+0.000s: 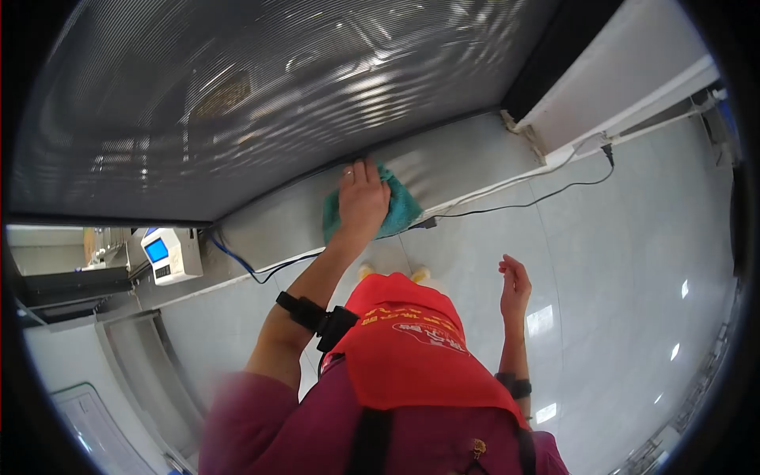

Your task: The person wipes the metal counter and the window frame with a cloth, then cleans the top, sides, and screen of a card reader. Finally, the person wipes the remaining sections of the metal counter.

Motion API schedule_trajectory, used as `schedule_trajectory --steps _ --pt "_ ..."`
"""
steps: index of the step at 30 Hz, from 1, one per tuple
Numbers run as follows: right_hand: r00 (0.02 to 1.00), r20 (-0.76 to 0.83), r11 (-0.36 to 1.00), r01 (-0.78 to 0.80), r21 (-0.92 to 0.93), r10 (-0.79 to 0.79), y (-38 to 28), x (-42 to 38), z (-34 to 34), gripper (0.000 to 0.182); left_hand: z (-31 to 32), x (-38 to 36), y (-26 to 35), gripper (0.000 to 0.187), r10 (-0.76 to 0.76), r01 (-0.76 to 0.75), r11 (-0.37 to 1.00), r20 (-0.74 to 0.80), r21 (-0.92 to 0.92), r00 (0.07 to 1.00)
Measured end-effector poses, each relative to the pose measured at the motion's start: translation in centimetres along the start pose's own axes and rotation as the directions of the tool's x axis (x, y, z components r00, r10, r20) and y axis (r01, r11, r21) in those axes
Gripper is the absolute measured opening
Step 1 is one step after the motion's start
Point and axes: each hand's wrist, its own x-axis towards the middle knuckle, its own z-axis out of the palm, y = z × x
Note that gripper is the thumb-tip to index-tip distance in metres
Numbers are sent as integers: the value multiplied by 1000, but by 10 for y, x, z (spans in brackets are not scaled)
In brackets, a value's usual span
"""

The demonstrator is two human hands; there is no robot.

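Observation:
A green cloth (405,207) lies on the narrow grey ledge (467,154), right below the dark ribbed panel. My left hand (364,196) presses down on this cloth, with its fingertips near the panel's lower edge and a ring on one finger. Part of the cloth is hidden under the palm. Off to the right, my right hand (515,289) hangs above the floor with nothing in it, its fingers loosely bent and apart from the thumb.
The ribbed panel (317,87) rises over the ledge. Black cables (514,206) run along the ledge's front edge, one ending in a plug at right. A white device with a blue screen (172,255) stands at left. Pale tiles (625,261) cover the floor.

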Motion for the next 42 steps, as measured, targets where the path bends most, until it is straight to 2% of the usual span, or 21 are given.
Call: schedule_trajectory --steps 2,5,8,14,17,20,23,27,30,32,36,39,42 --pt "999 -26 999 -41 -12 40 4 -5 -14 26 7 19 23 49 56 -56 998 15 -23 998" --pt "994 -107 999 -35 -4 34 18 -14 -32 25 33 43 53 48 224 -220 974 -135 44 965" --pt "977 -211 999 -34 -4 33 25 -24 -48 23 36 67 86 47 324 -314 943 -99 107 941" --pt "955 -276 994 -109 14 109 33 -51 -74 25 56 104 122 42 462 -476 874 -137 -99 876" --pt "955 -260 990 -142 25 143 34 -57 -77 27 67 116 135 38 490 -514 850 -189 -113 851" --pt "960 -251 992 -124 18 124 29 -58 -74 27 58 110 125 38 431 -452 856 -134 -251 892" --pt "966 -248 997 -79 6 79 21 -49 -71 26 38 90 101 39 355 -366 920 -100 -142 930" --pt "969 -246 1000 -9 22 15 21 -37 -66 25 16 49 54 39 248 -252 964 -63 -87 967" --pt "974 -228 999 12 45 -1 21 -30 -61 24 2 15 16 41 102 -103 993 -29 -60 994" --pt "977 -211 998 16 60 -3 19 -25 -59 24 -1 -8 -8 44 32 -36 998 -80 -54 996" --pt "982 -191 997 10 73 4 16 -20 -57 25 -8 -20 -1 46 -85 81 996 -100 -43 991" --pt "976 -219 997 6 71 10 17 -24 -61 25 2 1 13 44 16 -17 1000 -59 -10 998" --pt "967 -251 997 -34 71 51 27 -31 -64 25 7 34 39 43 98 -94 994 72 -55 993"
